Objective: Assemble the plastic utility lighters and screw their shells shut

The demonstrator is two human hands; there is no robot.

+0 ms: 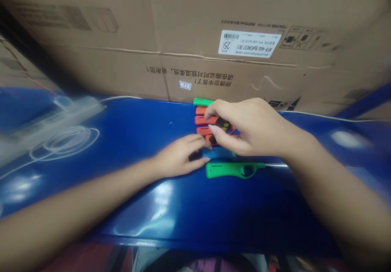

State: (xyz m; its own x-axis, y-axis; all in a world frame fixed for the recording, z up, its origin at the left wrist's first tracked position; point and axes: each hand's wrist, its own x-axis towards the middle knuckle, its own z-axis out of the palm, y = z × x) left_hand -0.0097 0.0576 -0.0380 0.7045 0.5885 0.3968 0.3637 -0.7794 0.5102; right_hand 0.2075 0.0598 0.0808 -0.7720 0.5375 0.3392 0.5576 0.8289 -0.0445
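At the near side of a glossy blue bench (pixel 171 206), a green lighter (pixel 226 170) lies crosswise just beyond the bare forearms' inner reach, its slim metal neck running right toward the right forearm. Just beyond it, a blue lighter (pixel 220 153) lies roughly parallel, its butt end at the left hand (pixel 181 156). The left grip is spread, thumb on the near side and fingers on the far side of that end; whether it presses on the lighter, one cannot tell.

The right hand (pixel 250 127) arches over the row from the right, its grip apart, thumb nearer and forefinger farther. A red lighter (pixel 204 120) lies at and below that opening, its handle end reaching out to the left. Other red and orange handles lie close alongside, partly hidden by the hands. At the row's far end, a bright green handle (pixel 202 101) sits near the base of a cardboard box (pixel 122 76).

To the left, a coiled white cable (pixel 71 141) lies beside a pale power strip (pixel 79 111). Behind, the box bears upside-down print, a white label (pixel 249 43) and a small blue-edged sticker (pixel 185 85).
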